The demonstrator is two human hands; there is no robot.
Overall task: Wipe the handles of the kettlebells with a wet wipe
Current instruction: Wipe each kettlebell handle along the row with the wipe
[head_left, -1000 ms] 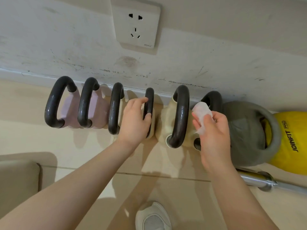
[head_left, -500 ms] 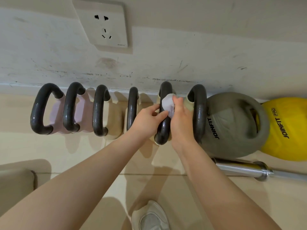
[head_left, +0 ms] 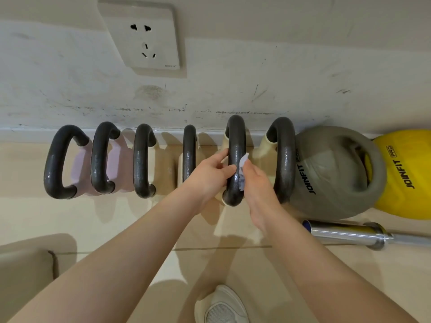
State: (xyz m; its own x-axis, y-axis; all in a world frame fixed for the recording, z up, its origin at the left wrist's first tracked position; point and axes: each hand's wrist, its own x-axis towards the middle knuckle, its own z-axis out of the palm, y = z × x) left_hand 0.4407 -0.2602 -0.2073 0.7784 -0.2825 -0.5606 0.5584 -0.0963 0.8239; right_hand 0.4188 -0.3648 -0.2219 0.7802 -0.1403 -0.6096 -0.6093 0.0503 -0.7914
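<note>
Several kettlebells with black handles stand in a row along the wall. My left hand grips the left side of the fifth black handle, on a cream kettlebell. My right hand presses a white wet wipe against that handle's right side, about halfway down. Left of it stand the fourth handle, the third handle and two handles on pink kettlebells. A sixth black handle is just to the right.
A grey JOINFIT kettlebell and a yellow one sit at the right. A chrome barbell end lies on the floor below them. A wall socket is above. My white shoe is at the bottom, and a beige cushion edge is at the lower left.
My left hand moved from the fourth handle to the fifth. My right hand brought the wipe onto the fifth handle and slid it down toward the near end.
</note>
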